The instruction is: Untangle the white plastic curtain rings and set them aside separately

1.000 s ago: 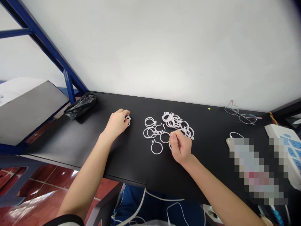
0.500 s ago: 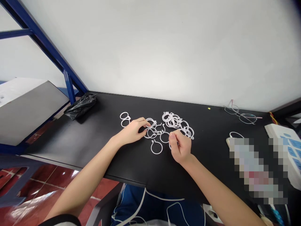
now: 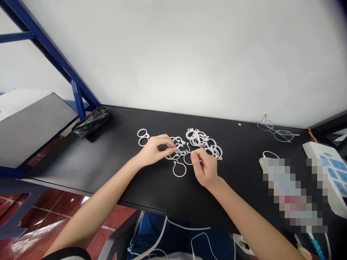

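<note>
Several thin white plastic rings with small clasps lie loosely between my hands on the black table. My left hand (image 3: pixel 153 151) reaches in from the left, thumb and fingertips pinched on a white plastic ring (image 3: pixel 184 148) among the overlapping ones. My right hand (image 3: pixel 204 168) is closed, thumb against the curled index finger, just right of these rings; what it holds, if anything, is hidden. A single ring (image 3: pixel 179 169) lies flat in front, between the hands. Beyond my right hand is a denser heap of rings (image 3: pixel 199 139).
Two joined rings (image 3: pixel 142 137) lie left of my left hand. A crumpled black plastic bag (image 3: pixel 92 122) sits at the far left. Eyeglasses (image 3: pixel 282 135) rest by the wall, a white power strip (image 3: pixel 329 169) at the right. A blurred-out object (image 3: pixel 291 195) lies before it.
My left hand's thumb and fingertips have come together on a ring and shifted slightly right. My right hand has moved slightly left, towards it, still closed.
</note>
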A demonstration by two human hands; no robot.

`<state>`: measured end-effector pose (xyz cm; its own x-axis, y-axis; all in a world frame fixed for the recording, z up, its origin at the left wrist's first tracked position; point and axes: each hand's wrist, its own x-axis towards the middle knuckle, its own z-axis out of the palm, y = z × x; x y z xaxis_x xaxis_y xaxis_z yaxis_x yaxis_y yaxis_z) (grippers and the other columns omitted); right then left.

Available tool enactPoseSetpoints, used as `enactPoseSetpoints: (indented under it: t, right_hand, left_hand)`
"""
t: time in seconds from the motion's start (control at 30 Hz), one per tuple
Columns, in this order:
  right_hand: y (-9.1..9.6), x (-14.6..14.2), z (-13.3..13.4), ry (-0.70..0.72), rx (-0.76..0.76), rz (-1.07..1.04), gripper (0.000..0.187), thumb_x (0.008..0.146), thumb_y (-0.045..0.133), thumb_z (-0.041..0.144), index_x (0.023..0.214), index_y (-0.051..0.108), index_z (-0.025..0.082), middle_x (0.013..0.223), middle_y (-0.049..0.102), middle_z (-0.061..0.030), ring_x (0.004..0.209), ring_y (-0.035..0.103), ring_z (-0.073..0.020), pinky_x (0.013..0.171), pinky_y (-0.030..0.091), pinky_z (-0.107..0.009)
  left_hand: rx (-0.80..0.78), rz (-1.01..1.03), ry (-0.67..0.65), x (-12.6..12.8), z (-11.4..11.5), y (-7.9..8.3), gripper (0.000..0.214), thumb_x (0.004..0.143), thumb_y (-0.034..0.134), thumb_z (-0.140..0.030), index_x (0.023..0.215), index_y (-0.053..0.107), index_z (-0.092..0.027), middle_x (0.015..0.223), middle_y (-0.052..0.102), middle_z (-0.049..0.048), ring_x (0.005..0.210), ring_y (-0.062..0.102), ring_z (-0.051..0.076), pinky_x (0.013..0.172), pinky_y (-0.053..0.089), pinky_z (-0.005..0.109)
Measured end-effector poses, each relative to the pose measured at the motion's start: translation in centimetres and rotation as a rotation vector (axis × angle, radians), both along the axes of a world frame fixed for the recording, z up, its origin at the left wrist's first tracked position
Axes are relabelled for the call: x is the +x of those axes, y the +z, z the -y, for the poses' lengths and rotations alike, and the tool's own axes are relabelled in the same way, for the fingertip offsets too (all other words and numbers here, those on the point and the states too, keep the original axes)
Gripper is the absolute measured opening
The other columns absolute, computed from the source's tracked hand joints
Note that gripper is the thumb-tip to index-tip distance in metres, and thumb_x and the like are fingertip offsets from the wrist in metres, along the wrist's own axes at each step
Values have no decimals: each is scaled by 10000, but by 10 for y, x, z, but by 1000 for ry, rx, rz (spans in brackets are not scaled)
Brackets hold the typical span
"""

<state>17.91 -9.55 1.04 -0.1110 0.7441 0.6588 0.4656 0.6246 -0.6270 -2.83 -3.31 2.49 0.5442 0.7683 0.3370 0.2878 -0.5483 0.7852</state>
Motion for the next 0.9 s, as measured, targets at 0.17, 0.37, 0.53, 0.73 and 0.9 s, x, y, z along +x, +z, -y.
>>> enactPoseSetpoints:
  t: [0.17, 0.37, 0.53, 0.73, 0.9]
  right_hand:
    - [0, -3, -2, 108, -106, 6, 291, 932, 568, 255, 1218, 538, 209, 706, 634, 38, 482, 557, -84, 534, 503, -217]
    - [-2, -3, -3, 95, -56, 57, 221, 936, 562, 227, 1149, 619, 209, 800, 698, -3, 488, 574, -80, 529, 520, -221]
    - [-1, -7, 0, 0, -76, -18, 232, 911, 599, 229, 1142, 589, 216, 787, 701, 12, 488, 596, -85, 551, 543, -232]
    - [-1, -7, -1, -23, 6, -9, 112, 917, 577, 183, 1019, 609, 216, 775, 673, 5, 508, 582, -91, 516, 510, -231]
    - [0, -5, -2, -26, 2, -26, 94, 929, 556, 168, 998, 610, 202, 774, 665, -8, 504, 581, -93, 490, 495, -228]
  left_hand:
    - [-198, 112, -118, 2, 2, 1, 219, 852, 688, -334, 771, 677, -132, 820, 621, 62, 748, 604, 131, 681, 502, 255]
    - [-171, 134, -153, 4, 4, 0, 211, 835, 714, -312, 742, 670, -128, 788, 617, 57, 729, 587, 127, 669, 481, 259]
    - [-172, 181, -155, 6, 5, 2, 202, 824, 726, -308, 741, 672, -132, 784, 623, 55, 714, 591, 123, 652, 483, 254]
    - [-168, 200, -141, 8, 6, -2, 158, 804, 748, -284, 766, 689, -141, 832, 631, 65, 768, 608, 137, 704, 515, 273]
    - [-205, 263, -79, 10, 7, -4, 200, 753, 790, -256, 895, 691, -157, 1014, 592, 76, 902, 623, 152, 838, 557, 314]
